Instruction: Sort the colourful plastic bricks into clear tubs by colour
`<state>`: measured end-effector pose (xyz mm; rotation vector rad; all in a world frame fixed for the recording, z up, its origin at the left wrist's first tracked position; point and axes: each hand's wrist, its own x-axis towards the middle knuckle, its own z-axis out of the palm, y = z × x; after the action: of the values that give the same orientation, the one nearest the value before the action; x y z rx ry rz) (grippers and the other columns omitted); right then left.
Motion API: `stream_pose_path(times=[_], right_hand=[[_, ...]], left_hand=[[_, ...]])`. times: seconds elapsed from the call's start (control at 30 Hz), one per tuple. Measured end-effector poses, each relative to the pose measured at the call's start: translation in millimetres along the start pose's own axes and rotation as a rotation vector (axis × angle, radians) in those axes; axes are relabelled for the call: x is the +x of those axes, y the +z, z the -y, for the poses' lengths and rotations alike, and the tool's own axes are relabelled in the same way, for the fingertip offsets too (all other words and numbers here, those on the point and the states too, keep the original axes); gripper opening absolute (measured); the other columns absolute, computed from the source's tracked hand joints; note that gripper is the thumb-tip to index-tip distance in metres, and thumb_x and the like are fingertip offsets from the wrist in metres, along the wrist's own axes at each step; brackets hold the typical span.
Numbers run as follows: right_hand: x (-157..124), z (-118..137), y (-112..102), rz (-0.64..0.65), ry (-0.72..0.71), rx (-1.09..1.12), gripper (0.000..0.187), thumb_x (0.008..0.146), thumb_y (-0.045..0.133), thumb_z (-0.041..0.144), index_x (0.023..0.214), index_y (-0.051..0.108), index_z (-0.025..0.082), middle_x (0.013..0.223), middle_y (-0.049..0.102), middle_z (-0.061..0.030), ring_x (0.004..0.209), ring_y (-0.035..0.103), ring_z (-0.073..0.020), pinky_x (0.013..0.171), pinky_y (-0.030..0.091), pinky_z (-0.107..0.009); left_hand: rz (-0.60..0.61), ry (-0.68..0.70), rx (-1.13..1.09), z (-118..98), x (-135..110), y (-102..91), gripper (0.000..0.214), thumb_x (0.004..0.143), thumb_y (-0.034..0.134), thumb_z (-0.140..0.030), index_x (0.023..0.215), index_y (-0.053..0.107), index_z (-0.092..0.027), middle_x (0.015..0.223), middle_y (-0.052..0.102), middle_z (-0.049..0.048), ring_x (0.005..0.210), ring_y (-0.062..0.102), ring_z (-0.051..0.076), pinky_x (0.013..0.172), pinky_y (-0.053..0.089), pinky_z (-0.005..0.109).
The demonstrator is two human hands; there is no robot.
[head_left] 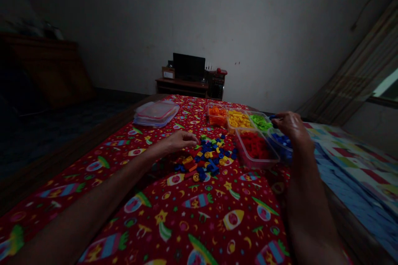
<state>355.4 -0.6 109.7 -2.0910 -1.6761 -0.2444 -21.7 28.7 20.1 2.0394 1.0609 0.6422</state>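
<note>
My right hand (290, 124) is raised above the round tub (287, 158) of blue pieces, its fingers pinching a dark blue plastic building piece (273, 117). My left hand (182, 140) hovers at the left edge of a loose pile of small building pieces (208, 155). Its fingers are bent and a little apart, with nothing visible between them. Blue, yellow, red, orange and green pieces are mixed in that pile. Just right of it stands a clear container (259, 160) holding red pieces (255, 144).
Behind the red container stand boxes of orange pieces (217, 112), yellow pieces (239, 119) and green pieces (261, 122). Stacked clear lids (156, 112) lie at the left on the red patterned cloth (199, 223). A patchwork-covered surface (357, 153) adjoins at the right.
</note>
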Motion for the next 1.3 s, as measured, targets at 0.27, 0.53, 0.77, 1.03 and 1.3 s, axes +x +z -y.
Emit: stream_pose_path(times=[0.27, 0.53, 0.77, 1.03, 1.3], right_hand=[[-12.1, -16.1, -14.9, 0.097, 0.127, -0.022, 0.032, 0.086, 0.053, 0.027, 0.108, 0.067, 0.008, 0.078, 0.067, -0.0148, 0.083, 0.064, -0.0262, 0.074, 0.046, -0.036], [-30.6, 86.0, 9.5, 0.324, -0.396, 0.066, 0.021, 0.082, 0.050, 0.013, 0.085, 0.071, 0.011, 0.080, 0.069, -0.0092, 0.072, 0.062, -0.0159, 0.062, 0.042, -0.023], [-71.6, 136.1, 65.8, 0.491, -0.590, -0.280, 0.032, 0.082, 0.046, 0.005, 0.103, 0.069, 0.009, 0.101, 0.068, -0.0217, 0.095, 0.065, -0.0291, 0.078, 0.047, -0.036], [-57.6, 119.2, 74.0, 0.468, -0.576, -0.229, 0.030, 0.084, 0.048, 0.011, 0.107, 0.066, 0.013, 0.106, 0.067, -0.0177, 0.098, 0.064, -0.0251, 0.076, 0.045, -0.029], [-55.0, 132.7, 68.4, 0.500, -0.739, 0.186, 0.025, 0.080, 0.063, 0.016, 0.105, 0.068, 0.018, 0.090, 0.069, -0.0069, 0.081, 0.061, -0.0157, 0.066, 0.039, -0.022]], left_hand=[[0.098, 0.099, 0.227, -20.2, -6.2, 22.0, 0.022, 0.077, 0.057, -0.029, 0.091, 0.072, -0.020, 0.088, 0.072, 0.0016, 0.080, 0.065, 0.017, 0.071, 0.047, 0.022], [0.311, 0.381, 0.402, -37.0, -22.9, 51.5, 0.023, 0.081, 0.061, -0.022, 0.104, 0.068, -0.023, 0.105, 0.066, 0.0050, 0.094, 0.060, 0.018, 0.082, 0.045, 0.024], [0.180, 0.356, 0.553, -21.8, -16.7, 55.4, 0.017, 0.082, 0.055, -0.019, 0.096, 0.065, -0.020, 0.103, 0.061, 0.0055, 0.091, 0.057, 0.017, 0.078, 0.044, 0.025], [0.081, 0.145, 0.380, -16.5, -7.1, 42.7, 0.017, 0.075, 0.060, -0.024, 0.090, 0.066, -0.019, 0.084, 0.067, 0.0020, 0.077, 0.060, 0.016, 0.067, 0.043, 0.023], [-0.080, -0.030, -0.151, 3.2, 6.2, 33.8, 0.042, 0.059, 0.071, -0.039, 0.094, 0.063, -0.017, 0.079, 0.066, 0.0007, 0.074, 0.062, 0.017, 0.067, 0.049, 0.028]])
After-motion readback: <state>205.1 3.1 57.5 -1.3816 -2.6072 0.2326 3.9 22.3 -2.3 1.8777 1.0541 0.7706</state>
